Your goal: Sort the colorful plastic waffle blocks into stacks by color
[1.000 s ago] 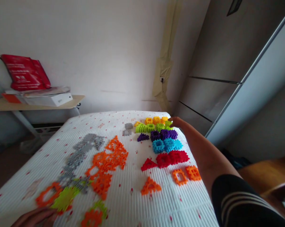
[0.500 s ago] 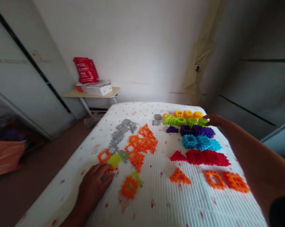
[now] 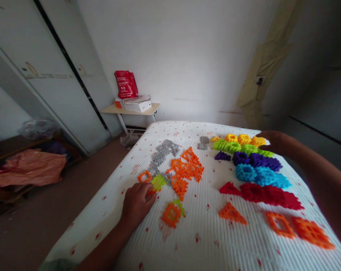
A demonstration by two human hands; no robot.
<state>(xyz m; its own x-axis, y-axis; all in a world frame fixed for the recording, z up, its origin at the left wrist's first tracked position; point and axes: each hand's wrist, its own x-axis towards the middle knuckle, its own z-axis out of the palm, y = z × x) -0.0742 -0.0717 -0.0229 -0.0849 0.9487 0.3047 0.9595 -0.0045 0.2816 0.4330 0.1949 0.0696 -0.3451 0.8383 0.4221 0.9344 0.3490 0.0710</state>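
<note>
My left hand (image 3: 138,199) rests low on the bed with its fingers curled over an orange building tile (image 3: 151,192), mostly hidden beneath them. A lime tile (image 3: 158,182) and an open orange frame tile (image 3: 144,176) lie just beyond its fingertips. At the far right, my right hand (image 3: 273,143) closes round the end of the yellow tiles (image 3: 257,141), its fingertips partly hidden. Nearest to that hand, a lime row (image 3: 248,149) runs in front of the yellow one. Nearer still are purple tiles (image 3: 265,161), blue tiles (image 3: 266,177) and red tiles (image 3: 269,195).
Loose orange tiles (image 3: 187,169) and grey tiles (image 3: 164,150) spread across the middle of the white bedcover (image 3: 198,248). More orange tiles (image 3: 311,231) lie at front right. A small table (image 3: 108,109) with boxes and a red bag (image 3: 126,84) stands by the wall.
My right hand has moved from the end of the lime row to the end of the yellow row. The view has swung left; my left hand stays by the orange and lime tiles.
</note>
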